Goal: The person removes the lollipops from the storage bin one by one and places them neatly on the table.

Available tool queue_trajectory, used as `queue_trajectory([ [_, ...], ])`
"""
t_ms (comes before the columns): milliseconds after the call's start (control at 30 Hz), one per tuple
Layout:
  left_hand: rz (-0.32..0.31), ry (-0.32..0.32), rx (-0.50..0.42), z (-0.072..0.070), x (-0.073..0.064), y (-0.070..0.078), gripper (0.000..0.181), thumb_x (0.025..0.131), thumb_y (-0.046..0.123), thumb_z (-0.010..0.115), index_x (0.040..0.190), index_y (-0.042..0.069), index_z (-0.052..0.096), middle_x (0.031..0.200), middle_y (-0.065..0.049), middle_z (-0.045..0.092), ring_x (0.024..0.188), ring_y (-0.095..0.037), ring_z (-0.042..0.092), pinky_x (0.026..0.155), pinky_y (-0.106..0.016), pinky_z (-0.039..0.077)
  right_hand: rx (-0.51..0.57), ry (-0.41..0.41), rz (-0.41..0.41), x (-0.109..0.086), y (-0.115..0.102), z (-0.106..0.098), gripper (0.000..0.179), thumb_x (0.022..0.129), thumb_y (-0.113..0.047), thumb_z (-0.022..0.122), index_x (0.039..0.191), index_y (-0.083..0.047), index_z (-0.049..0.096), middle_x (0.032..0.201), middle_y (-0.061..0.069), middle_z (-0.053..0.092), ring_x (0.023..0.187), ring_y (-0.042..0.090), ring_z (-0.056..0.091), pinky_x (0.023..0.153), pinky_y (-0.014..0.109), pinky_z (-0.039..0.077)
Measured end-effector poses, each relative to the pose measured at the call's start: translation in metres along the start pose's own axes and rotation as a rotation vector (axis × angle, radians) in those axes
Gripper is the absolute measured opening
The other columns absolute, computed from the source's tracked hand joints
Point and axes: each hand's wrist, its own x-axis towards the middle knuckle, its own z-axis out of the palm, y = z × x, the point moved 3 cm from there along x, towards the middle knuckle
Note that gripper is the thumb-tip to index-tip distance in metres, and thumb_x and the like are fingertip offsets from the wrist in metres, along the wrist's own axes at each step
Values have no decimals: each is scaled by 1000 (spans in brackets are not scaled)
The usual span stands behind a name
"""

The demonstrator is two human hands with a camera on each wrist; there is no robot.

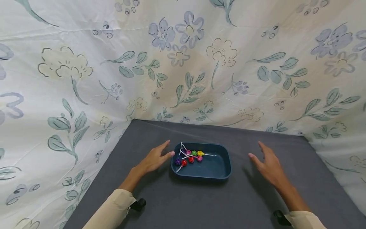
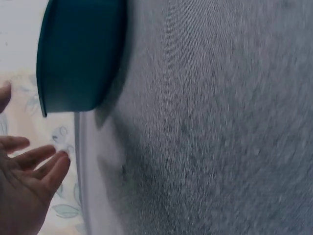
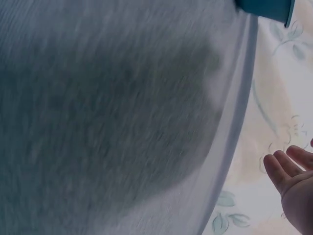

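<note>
A dark teal tray (image 1: 211, 170) stands on the grey table, with several lollipops (image 1: 191, 159) heaped in its left half. Their heads are purple, red, pink, green and yellow, on white sticks. Just left of the tray hovers my left hand (image 1: 155, 159), its fingers relaxed and holding nothing. The left wrist view shows that hand (image 2: 29, 181) below the tray's outer wall (image 2: 83, 58). Farther off, to the right of the tray, my right hand (image 1: 268, 165) is raised with thumb and fingers spread, holding nothing. A corner of the tray (image 3: 269, 9) shows in the right wrist view.
The grey cloth-covered table (image 1: 194, 203) reaches back to a hanging white curtain (image 1: 183, 76) printed with flowers and leaves. More of this fabric runs along the left and right sides. Each wrist carries a black strap device (image 1: 138, 204) by the cream sleeve (image 1: 111, 208).
</note>
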Motion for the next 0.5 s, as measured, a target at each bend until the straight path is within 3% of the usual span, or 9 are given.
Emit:
queue_trajectory([
  [133, -2, -19, -88, 5, -4, 3, 77, 107, 46, 62, 165, 5, 34, 160, -20, 50, 142, -37, 56, 117, -55, 45, 61, 35, -15, -3, -12, 2, 78, 107, -39, 66, 162, 6, 32, 151, 37, 46, 124, 56, 57, 92, 72, 51],
  [333, 8, -30, -168, 11, -7, 2, 66, 108, 33, 65, 159, -2, 43, 156, -22, 55, 140, -37, 58, 115, -54, 47, 126, 52, -38, -7, -26, 7, 75, 107, -34, 66, 163, 3, 32, 150, 34, 50, 127, 53, 58, 95, 69, 54],
  [500, 6, -21, -196, 14, -7, -3, 58, 107, 30, 66, 154, -1, 52, 152, -19, 59, 137, -34, 61, 113, -51, 50, 175, 47, -46, -9, -39, 12, 73, 107, -33, 67, 163, 1, 34, 150, 32, 52, 128, 51, 59, 97, 68, 54],
])
